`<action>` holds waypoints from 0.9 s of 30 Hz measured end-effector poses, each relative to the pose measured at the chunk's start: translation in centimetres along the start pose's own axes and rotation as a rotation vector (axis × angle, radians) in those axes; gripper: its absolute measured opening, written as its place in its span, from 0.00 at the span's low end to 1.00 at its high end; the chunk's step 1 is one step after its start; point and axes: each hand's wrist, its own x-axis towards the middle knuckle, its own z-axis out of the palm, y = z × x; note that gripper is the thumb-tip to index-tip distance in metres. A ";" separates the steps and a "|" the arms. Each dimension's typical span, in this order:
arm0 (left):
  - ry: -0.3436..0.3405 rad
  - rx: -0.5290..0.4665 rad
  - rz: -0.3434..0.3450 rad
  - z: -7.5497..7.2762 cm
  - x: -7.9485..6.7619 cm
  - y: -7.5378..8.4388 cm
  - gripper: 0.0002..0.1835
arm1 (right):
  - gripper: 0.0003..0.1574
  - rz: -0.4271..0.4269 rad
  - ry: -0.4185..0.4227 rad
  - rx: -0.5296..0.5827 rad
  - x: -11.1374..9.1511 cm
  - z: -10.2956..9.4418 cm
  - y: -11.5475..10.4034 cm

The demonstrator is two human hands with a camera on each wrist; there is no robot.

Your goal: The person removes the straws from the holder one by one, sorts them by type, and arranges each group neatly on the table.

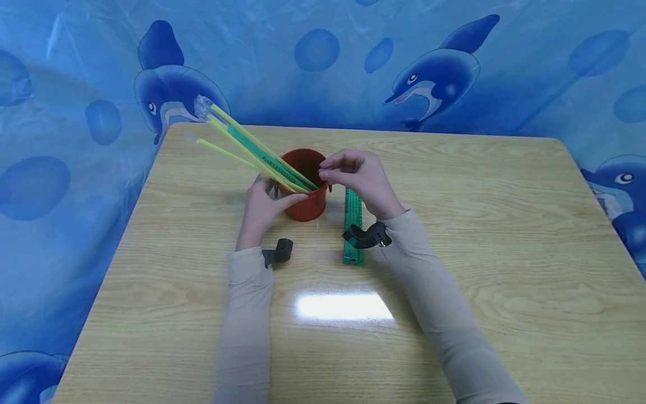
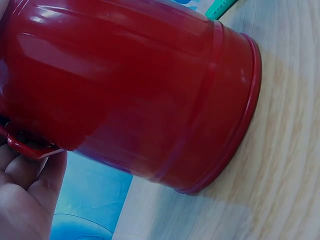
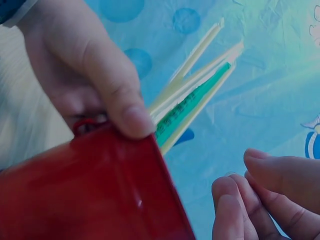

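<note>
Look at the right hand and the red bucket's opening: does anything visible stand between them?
Nothing visible does. The right hand is beside the right rim of the red bucket; the right wrist view shows a gap between them. The yellow and green strips lean out leftward, away from that hand.

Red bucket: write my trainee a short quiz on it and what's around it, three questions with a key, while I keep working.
1. Which hand holds the red bucket?
2. True or false: in the head view, a green strip lies on the table to the right of the bucket.
3. Fill in: the yellow sticks lean out toward the ____ side of the head view.

Key:
1. The left hand, thumb at the rim.
2. True.
3. Left.
</note>
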 end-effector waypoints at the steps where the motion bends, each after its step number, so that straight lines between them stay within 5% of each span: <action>1: 0.000 0.004 -0.001 0.0 0.0 0.0 0.36 | 0.13 -0.002 -0.003 0.002 0.2 0.2 -0.1; 21: 0.005 0.038 0.024 0.0 0.0 0.2 0.36 | 0.13 -0.040 -0.106 -0.004 3.6 3.8 -0.7; 27: 0.012 0.024 0.018 0.1 0.0 0.3 0.36 | 0.11 -0.050 -0.103 -0.090 4.2 4.5 -0.8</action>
